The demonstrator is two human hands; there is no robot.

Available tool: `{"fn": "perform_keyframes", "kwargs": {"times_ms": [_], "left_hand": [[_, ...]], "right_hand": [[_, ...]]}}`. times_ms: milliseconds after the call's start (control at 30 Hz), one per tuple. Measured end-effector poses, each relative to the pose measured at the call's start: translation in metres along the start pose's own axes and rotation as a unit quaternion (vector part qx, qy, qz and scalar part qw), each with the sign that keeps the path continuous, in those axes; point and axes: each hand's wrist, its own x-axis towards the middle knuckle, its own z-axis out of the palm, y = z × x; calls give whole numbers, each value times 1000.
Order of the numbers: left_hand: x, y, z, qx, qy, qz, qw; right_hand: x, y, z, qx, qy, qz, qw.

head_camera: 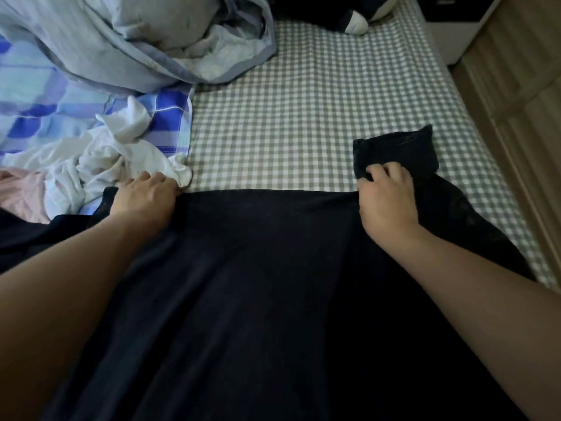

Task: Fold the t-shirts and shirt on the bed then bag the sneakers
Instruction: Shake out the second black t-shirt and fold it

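Dark t-shirt (267,268): spread flat on the checked bed sheet (303,101), long axis running from the person toward the far end of the bed, far edge straight across between the two hands. Left hand (145,196): at the shirt's far left corner, fingers curled, pinching the edge. Right hand (385,199): at the shirt's far right corner, gripping the cloth where the sleeve (397,153) lies turned up beyond the shirt's far edge. Both hands equally near; the sleeve falls to the right. Crumpled white garment (115,159): just left of the shirt's far left corner. Bunched duvet (136,41): well beyond the shirt, left. Sneakers: not in view.
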Motion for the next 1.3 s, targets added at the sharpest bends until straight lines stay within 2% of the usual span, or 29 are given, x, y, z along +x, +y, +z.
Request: {"fn": "perform_keyframes", "kwargs": {"times_ms": [67, 100, 167, 200, 267, 333, 433, 467, 567, 633, 733, 833, 900, 967, 1033, 1067, 1100, 1133, 1167, 1200, 1300], "left_hand": [[1, -7, 1, -44, 1, 6, 999], [1, -10, -1, -59, 3, 9, 998], [2, -13, -3, -75, 1, 8, 997], [3, -14, -5, -83, -1, 5, 997], [1, -17, -7, -108, 10, 14, 994], [-3, -28, -6, -131, 31, 55, 989], [-9, -56, -4, -73, 46, 140, 986], [-12, -65, -4, -53, 53, 146, 986], [-19, -79, -6, -50, 85, 93, 991], [-20, -82, -4, -38, 105, 46, 993], [-17, -73, -3, 2, 97, -16, 995], [-16, -48, -3, 7, 87, -104, 991], [-29, -19, -8, -46, 139, -150, 978], [-58, 17, -8, -117, 177, -107, 971], [-95, 46, 3, -155, 130, -18, 979], [-108, 53, 9, -156, 78, -1, 985], [-113, 53, 18, -144, 29, -10, 989], [-109, 46, 26, -139, -9, -37, 990], [-97, 35, 33, -142, -36, -69, 987], [-82, 23, 38, -153, -58, -92, 982], [-47, -5, 41, -157, -131, -105, 973]], "right_hand": [[2, -5, 5, 75, 95, -86, 989], [5, -12, 6, 112, 116, -127, 979], [9, -27, 9, 125, 81, -184, 971], [11, -32, 11, 115, 58, -184, 974], [16, -32, 10, 107, 9, -116, 987], [18, -24, 11, 93, -1, -61, 994], [15, -15, 13, 121, 44, -92, 987], [10, -13, 15, 130, 54, -115, 983], [-1, -6, 24, 103, 61, -174, 977], [-2, -9, 24, 96, 90, -155, 979], [8, -17, 19, 127, 108, -58, 984], [14, -31, 17, 151, 39, 51, 987], [13, -42, 13, 142, 41, 113, 983], [4, -63, 2, 133, 106, 109, 979], [-14, -94, -7, 141, 166, 17, 976], [-26, -109, -8, 145, 129, -31, 980], [-37, -123, -9, 151, 36, -54, 986], [-45, -131, -8, 149, -75, -53, 985], [-46, -130, -2, 129, -154, -39, 979], [-42, -125, 4, 113, -193, -28, 974], [-22, -112, 12, 103, -231, -2, 968]]}}
